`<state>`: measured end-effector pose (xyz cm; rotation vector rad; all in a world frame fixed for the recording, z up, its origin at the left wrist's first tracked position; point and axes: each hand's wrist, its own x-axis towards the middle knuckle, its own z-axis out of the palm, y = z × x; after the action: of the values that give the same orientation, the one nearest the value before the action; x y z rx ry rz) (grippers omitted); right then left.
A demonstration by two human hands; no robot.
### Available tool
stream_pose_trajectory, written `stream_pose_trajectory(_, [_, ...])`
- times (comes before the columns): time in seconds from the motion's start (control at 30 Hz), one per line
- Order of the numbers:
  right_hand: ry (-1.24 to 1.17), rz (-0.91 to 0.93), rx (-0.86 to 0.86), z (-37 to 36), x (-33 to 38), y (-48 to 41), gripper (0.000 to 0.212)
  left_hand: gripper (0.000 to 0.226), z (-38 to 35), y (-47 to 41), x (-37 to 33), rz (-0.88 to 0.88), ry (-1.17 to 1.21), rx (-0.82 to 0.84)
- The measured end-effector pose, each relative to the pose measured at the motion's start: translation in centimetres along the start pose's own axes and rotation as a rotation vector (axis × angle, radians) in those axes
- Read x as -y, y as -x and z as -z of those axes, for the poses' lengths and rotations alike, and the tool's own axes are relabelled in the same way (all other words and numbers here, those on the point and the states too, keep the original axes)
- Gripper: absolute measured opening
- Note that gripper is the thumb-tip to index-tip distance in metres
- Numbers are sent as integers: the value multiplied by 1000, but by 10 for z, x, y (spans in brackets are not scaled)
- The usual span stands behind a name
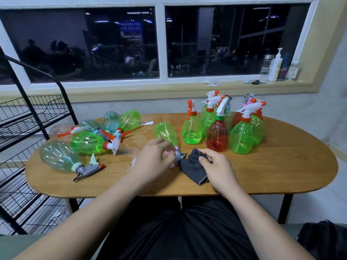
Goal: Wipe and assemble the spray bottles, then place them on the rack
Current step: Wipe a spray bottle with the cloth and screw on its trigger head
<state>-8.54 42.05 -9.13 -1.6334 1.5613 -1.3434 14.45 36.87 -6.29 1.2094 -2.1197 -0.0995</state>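
Observation:
A green spray bottle [166, 133] lies on its side in the middle of the wooden table [272, 171], its grey and pink spray head toward me. My left hand [154, 162] curls its fingers round that spray head. Just to the right, my right hand [217, 167] grips a dark grey cloth [193, 168] that lies on the table and touches the spray head. Several bottles [88, 142] lie on their sides at the left. Several upright bottles [217, 135] with spray heads stand at the back right. A black wire rack [24, 128] stands left of the table.
A window sill behind the table holds a white pump bottle [275, 67] and other small containers at the right. A dark bag [323, 241] sits on the floor at the lower right. My lap is under the table's near edge.

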Motion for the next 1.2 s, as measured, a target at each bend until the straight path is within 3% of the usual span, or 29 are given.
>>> stream_pose_trajectory(0.17, [-142, -105, -35, 0, 3, -7, 27, 40, 0, -40, 24, 122, 89, -153])
stream_pose_trajectory(0.3, [-269, -112, -159, -4, 12, -19, 24, 63, -5, -75, 34, 166, 111, -78])
stream_pose_trajectory(0.47, [-166, 46, -285, -15, 40, -26, 37, 70, -21, -105, 39, 163, 94, 65])
stream_pose_trajectory(0.57, [-1, 81, -171, -26, 46, -26, 46, 69, -33, -111, 44, 189, -4, 111])
stream_pose_trajectory(0.7, [312, 81, 146, -41, 42, -25, 52, 47, -44, -109, 51, 176, -72, 69])
stream_pose_trajectory(0.8, [478, 159, 309, -50, 39, -19, 55, 48, -46, -106, 55, 189, -56, 51])
stream_pose_trajectory(1.2, [737, 372, 449, -67, 46, 15, 68, 42, -44, -105, 41, 209, -232, 72])
